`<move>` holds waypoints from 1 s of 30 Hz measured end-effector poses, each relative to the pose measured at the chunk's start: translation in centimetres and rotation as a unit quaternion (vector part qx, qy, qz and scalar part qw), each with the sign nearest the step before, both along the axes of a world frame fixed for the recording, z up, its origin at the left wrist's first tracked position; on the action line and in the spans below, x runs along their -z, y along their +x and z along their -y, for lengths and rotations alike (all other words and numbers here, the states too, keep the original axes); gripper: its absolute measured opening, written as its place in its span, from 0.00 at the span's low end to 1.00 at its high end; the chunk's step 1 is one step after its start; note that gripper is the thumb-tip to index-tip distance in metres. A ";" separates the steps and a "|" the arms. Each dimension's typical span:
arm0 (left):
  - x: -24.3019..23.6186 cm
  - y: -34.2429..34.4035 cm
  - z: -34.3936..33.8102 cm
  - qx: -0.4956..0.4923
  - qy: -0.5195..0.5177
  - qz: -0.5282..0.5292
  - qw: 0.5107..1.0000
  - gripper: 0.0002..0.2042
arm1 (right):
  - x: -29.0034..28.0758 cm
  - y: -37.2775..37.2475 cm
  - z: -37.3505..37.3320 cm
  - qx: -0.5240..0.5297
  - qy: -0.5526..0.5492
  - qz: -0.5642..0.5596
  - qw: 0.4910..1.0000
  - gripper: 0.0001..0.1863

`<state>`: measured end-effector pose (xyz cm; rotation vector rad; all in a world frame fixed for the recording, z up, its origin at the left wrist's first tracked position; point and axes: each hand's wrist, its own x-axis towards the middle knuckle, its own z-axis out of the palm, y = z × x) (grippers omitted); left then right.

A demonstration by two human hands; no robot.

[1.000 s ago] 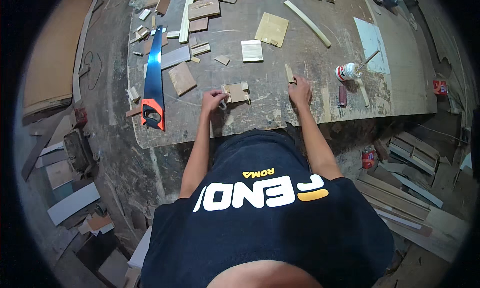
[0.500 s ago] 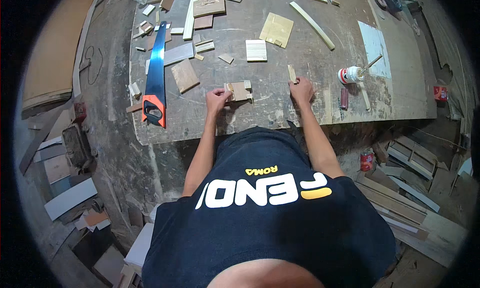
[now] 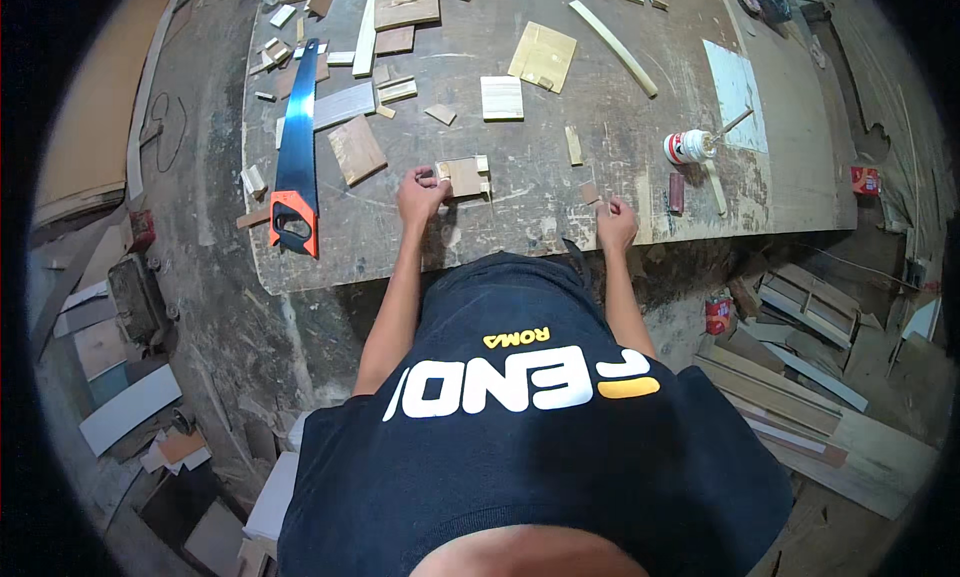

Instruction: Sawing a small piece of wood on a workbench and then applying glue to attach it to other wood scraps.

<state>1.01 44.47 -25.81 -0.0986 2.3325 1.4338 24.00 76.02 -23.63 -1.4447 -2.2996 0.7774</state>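
Observation:
Near the front edge of the workbench, my left hand [image 3: 422,195] pinches the left edge of a small flat wooden assembly [image 3: 464,178], which has pale blocks at its corners. To the right, my right hand [image 3: 617,224] is low over the bench with its fingers curled together. Whatever they may hold is too small to make out. A little brown wood chip [image 3: 590,193] lies just beyond those fingertips. Farther off rests a short pale wood strip [image 3: 573,146], apart from both hands.
A handsaw [image 3: 296,167] with an orange handle lies at the left, near scattered offcuts [image 3: 357,149]. On the right stand an open white glue bottle [image 3: 688,148] with a stick and a dark red block [image 3: 676,193]. A pale square block [image 3: 501,99] sits mid-bench.
My right hand has let go of the pale strip and drawn back toward the bench's front edge. The brown chip now shows. My left hand stays at the assembly.

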 end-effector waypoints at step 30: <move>1.4 -2.3 1.4 0.092 0.029 0.069 0.993 0.25 | -3.8 -15.9 9.1 -0.445 -0.034 -0.017 0.895 0.18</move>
